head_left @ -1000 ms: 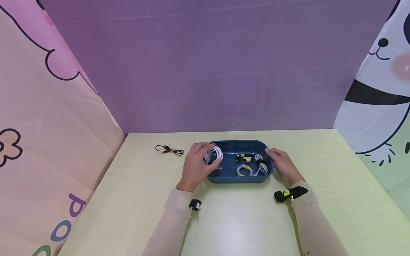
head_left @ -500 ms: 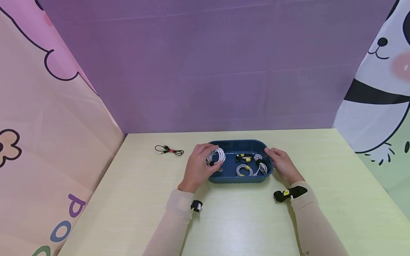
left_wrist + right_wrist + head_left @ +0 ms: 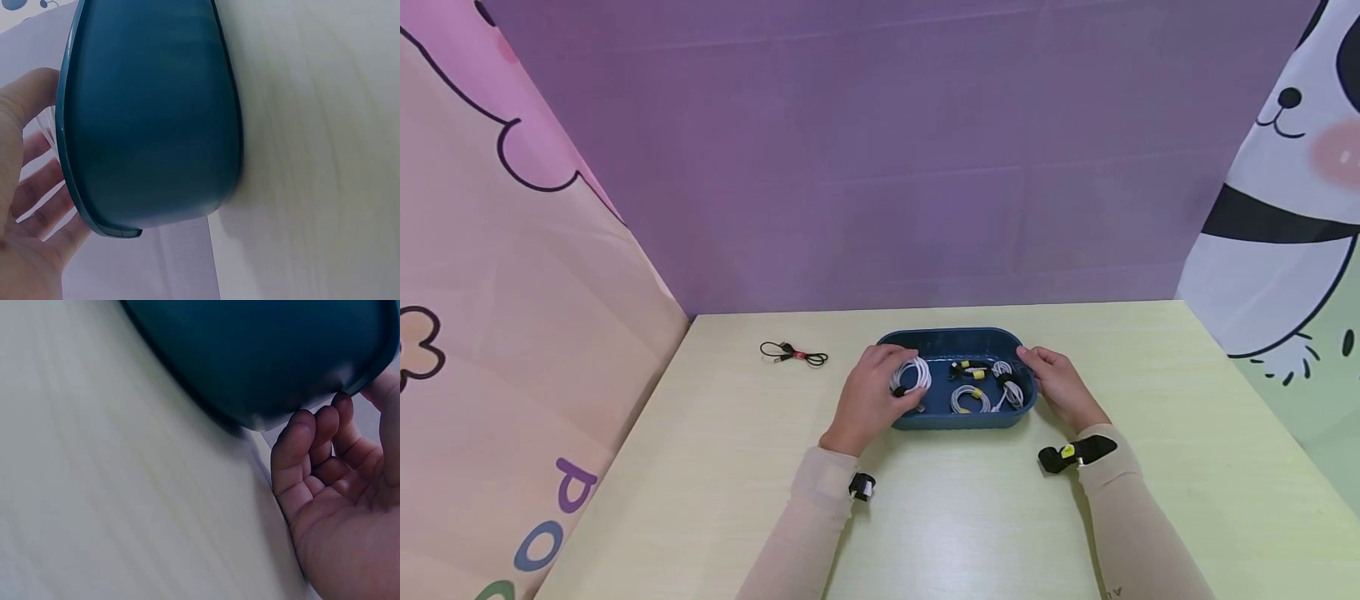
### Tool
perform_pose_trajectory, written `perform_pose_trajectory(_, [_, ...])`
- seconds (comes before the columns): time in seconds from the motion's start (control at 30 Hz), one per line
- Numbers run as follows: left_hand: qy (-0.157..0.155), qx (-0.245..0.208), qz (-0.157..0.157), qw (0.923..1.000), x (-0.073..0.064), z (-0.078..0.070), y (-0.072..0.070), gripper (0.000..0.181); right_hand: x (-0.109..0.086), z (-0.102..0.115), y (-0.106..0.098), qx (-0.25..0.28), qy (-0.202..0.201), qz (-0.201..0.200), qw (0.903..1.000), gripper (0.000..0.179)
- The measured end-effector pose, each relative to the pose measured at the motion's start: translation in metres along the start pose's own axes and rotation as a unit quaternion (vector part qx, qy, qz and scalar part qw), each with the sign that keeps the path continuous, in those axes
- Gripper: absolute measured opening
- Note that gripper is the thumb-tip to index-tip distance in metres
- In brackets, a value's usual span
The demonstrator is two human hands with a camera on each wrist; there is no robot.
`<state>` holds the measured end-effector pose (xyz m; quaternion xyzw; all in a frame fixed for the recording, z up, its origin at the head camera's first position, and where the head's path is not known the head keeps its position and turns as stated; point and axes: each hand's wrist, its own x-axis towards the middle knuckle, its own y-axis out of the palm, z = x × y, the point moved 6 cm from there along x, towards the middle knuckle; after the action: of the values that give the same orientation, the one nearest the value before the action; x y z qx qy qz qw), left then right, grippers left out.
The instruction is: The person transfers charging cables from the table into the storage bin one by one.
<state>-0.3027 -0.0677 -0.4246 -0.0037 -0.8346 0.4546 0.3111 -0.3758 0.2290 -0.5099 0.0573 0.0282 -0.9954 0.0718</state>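
Observation:
My left hand (image 3: 872,400) pinches a coiled white cable (image 3: 922,375) with a black tie, over the left end of a dark blue tray (image 3: 958,421). In the left wrist view, the tray's wall (image 3: 150,119) hides most of that coil. At the other end, my right hand (image 3: 1063,387) grips the tray's rim, thumb on top and curled fingers (image 3: 294,440) against the outer wall. Inside the tray lie a black cable with yellow ends (image 3: 970,370), a grey coil with yellow ends (image 3: 970,400) and a white cable bundle (image 3: 1009,387) with a black tie.
A black cable (image 3: 793,354) with a red tie lies on the pale wooden table (image 3: 955,508), left of the tray. A purple cloth (image 3: 865,167) hangs behind the table's back edge, with printed cloths (image 3: 535,292) at the sides.
My left hand has shifted slightly to the right and lower with the white cable, further over the tray. The right hand keeps its hold on the rim.

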Motion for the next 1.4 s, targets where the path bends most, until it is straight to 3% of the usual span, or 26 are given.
perform_pose_trajectory(1.03, [-0.043, 0.024, 0.074, 0.996, -0.0021, 0.0035, 0.0029, 0.051, -0.0026, 0.0004, 0.0034, -0.001, -0.003, -0.012, 0.9999, 0.037])
perform_pose_trajectory(1.4, [-0.031, 0.067, 0.117, 0.9904, 0.0075, 0.0014, 0.0055, 0.051, -0.0064, 0.0026, 0.0023, 0.005, 0.0, -0.012, 0.9999, 0.035])
